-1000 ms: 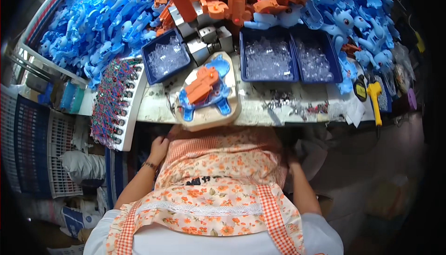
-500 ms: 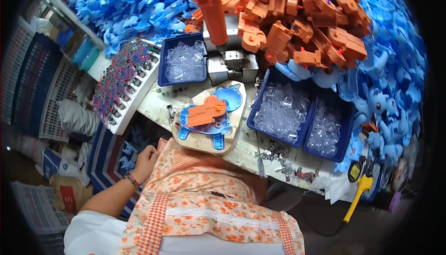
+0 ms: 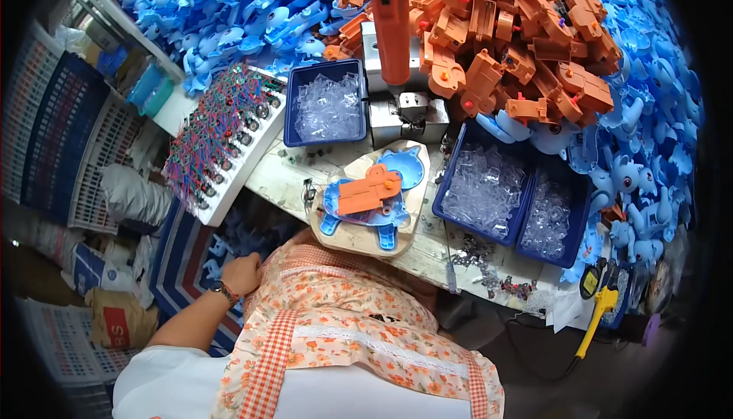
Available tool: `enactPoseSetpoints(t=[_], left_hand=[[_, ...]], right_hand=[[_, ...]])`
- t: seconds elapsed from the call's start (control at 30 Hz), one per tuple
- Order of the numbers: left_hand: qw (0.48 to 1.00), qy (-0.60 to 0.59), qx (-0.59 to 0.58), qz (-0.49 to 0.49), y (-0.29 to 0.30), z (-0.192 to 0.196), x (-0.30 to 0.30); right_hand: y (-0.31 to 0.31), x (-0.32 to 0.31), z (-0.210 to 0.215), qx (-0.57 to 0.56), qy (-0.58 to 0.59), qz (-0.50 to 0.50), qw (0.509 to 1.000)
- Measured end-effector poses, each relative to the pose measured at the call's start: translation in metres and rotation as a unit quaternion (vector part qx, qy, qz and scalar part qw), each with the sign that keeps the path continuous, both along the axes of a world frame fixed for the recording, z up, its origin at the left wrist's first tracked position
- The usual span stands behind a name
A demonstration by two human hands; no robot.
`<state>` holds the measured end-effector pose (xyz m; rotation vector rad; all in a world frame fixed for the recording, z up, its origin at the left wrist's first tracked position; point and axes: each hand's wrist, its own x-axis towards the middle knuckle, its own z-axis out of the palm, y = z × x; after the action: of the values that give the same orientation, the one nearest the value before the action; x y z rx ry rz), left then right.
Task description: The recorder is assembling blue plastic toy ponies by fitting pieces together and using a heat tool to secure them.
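My left hand (image 3: 243, 274) hangs low at the left of my apron, over the dark space beside the table where several small blue toy figures (image 3: 219, 247) lie. Its back faces up and its fingers are mostly hidden, so I cannot tell if it holds anything. No part of my right hand shows. On the table in front of me, a pale wooden block (image 3: 412, 220) carries an open blue toy shell half (image 3: 402, 167). An orange plastic gearbox (image 3: 365, 192) lies across that shell, untouched.
An orange power screwdriver (image 3: 391, 30) hangs above a metal fixture (image 3: 410, 117). Blue trays (image 3: 289, 117) (image 3: 437, 207) hold clear plastic parts. Orange gearboxes (image 3: 481, 75) and blue shells (image 3: 244, 14) are heaped behind. Wired motors (image 3: 221, 133) sit at left, a yellow soldering iron (image 3: 597, 320) at right.
The whole view has shifted, so the table things sit further right. My left hand has dropped slightly lower, and its fingers show less. The gearbox and shell stay on the block.
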<state>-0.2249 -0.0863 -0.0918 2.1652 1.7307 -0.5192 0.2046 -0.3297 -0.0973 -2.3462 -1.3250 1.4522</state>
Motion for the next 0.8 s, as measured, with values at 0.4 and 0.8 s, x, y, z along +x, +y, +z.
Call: enactPoseSetpoints(t=[0.4,0.8], left_hand=[[0.871,-0.428,0.020,-0.239,0.117,0.115,0.124],[0.731,-0.521,-0.423,-0.121,0.115,0.073,0.088]], right_hand=[[0.195,-0.048,0.162,0.464,-0.258,0.180,0.828],[0.276,-0.044,0.177,0.243,-0.189,0.353,0.884]])
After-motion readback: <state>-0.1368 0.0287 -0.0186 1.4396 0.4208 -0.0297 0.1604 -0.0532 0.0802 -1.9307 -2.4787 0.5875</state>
